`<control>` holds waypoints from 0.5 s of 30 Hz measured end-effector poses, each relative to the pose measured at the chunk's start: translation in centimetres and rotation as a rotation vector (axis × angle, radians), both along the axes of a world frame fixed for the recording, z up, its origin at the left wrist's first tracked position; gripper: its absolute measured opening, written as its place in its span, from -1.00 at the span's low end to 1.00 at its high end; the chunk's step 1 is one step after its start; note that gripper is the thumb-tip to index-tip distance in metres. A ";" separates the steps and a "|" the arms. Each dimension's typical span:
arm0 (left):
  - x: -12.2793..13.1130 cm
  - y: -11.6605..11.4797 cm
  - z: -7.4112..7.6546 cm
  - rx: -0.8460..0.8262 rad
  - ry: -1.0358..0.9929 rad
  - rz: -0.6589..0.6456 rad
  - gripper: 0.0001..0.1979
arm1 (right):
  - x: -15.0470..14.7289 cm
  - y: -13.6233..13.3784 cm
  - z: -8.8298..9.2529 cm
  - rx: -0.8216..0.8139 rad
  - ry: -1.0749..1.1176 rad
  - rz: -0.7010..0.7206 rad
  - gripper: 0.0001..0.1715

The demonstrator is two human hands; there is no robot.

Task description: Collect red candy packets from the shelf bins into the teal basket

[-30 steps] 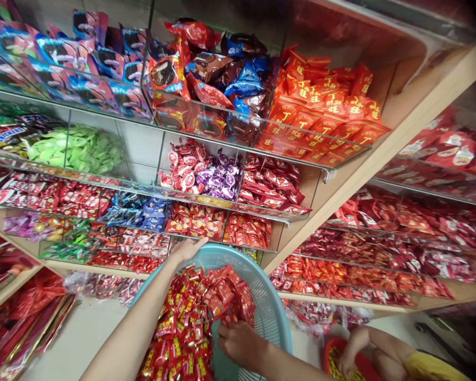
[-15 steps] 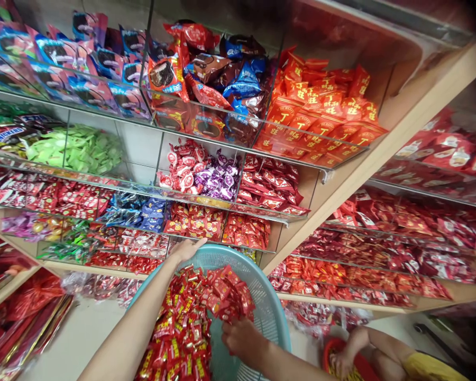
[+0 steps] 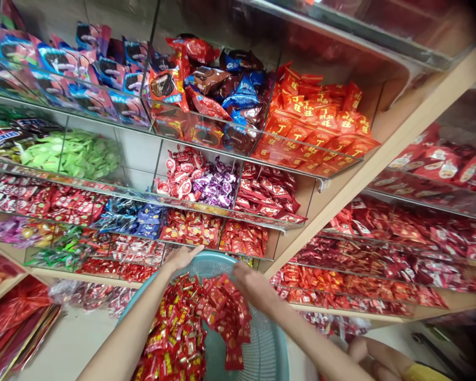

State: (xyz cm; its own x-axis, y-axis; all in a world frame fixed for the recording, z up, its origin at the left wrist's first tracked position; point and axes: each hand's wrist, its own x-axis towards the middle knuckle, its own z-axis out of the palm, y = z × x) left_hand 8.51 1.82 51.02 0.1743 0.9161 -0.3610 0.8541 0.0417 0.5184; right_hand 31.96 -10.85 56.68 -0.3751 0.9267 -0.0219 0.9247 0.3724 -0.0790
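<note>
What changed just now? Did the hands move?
The right hand moved up from low in the pile to near the far rim of the teal basket, above the red candy packets. The red bowl at the side has gone out of view. The left hand stayed at the rim, and the shelves look the same.

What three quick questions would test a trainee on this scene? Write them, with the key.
1. What fills the teal mesh basket? A: red sachets; B: green sweets; C: blue packets.
2. True or false: the left hand reaches the far rim of the basket.
3. Fill the gap: the sleeve of the other person at lower right is ____.

Key: 1 A; 2 true; 3 yellow.
</note>
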 end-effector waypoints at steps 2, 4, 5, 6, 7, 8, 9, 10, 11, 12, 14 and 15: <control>0.0 0.1 -0.1 0.004 0.010 0.010 -0.20 | 2.0 3.1 1.0 0.073 -0.013 -0.281 -0.74; -0.1 0.2 -0.2 0.008 0.000 0.009 -0.22 | 4.0 5.8 1.1 0.098 -0.056 -0.521 -0.70; -0.1 0.2 -0.3 0.006 -0.005 0.009 -0.23 | 4.9 6.9 0.9 0.104 -0.069 -0.600 -0.68; -0.1 0.2 -0.4 0.002 -0.011 0.007 -0.24 | 5.7 7.9 0.7 0.104 -0.073 -0.659 -0.66; -0.1 0.2 -0.4 0.001 -0.018 0.006 -0.25 | 6.2 8.7 0.4 0.100 -0.072 -0.699 -0.64; -0.2 0.2 -0.5 -0.001 -0.022 0.009 -0.25 | 6.6 9.4 0.1 0.099 -0.067 -0.722 -0.62; -0.2 0.3 -0.6 -0.001 -0.024 0.012 -0.24 | 6.8 9.9 -0.2 0.096 -0.062 -0.736 -0.60; -0.2 0.3 -0.6 0.002 -0.025 0.016 -0.24 | 6.9 10.3 -0.4 0.093 -0.059 -0.742 -0.58; -0.3 0.3 -0.7 0.004 -0.025 0.016 -0.23 | 7.0 10.7 -0.6 0.093 -0.056 -0.741 -0.58; -0.3 0.3 -0.8 0.004 -0.026 0.016 -0.23 | 6.9 10.9 -0.7 0.091 -0.055 -0.738 -0.58; -0.3 0.3 -0.8 0.002 -0.023 0.022 -0.23 | 6.9 11.2 -0.9 0.090 -0.055 -0.732 -0.61; -0.3 0.4 -0.8 0.002 -0.023 0.026 -0.23 | 6.9 11.3 -1.0 0.091 -0.057 -0.729 -0.62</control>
State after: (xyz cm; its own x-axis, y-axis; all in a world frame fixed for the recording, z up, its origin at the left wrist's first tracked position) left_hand 8.24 2.17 50.23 0.1588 0.9212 -0.3552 0.8409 0.0623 0.5376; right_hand 38.88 0.46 55.73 0.3364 0.9394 0.0655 0.9417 -0.3357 -0.0217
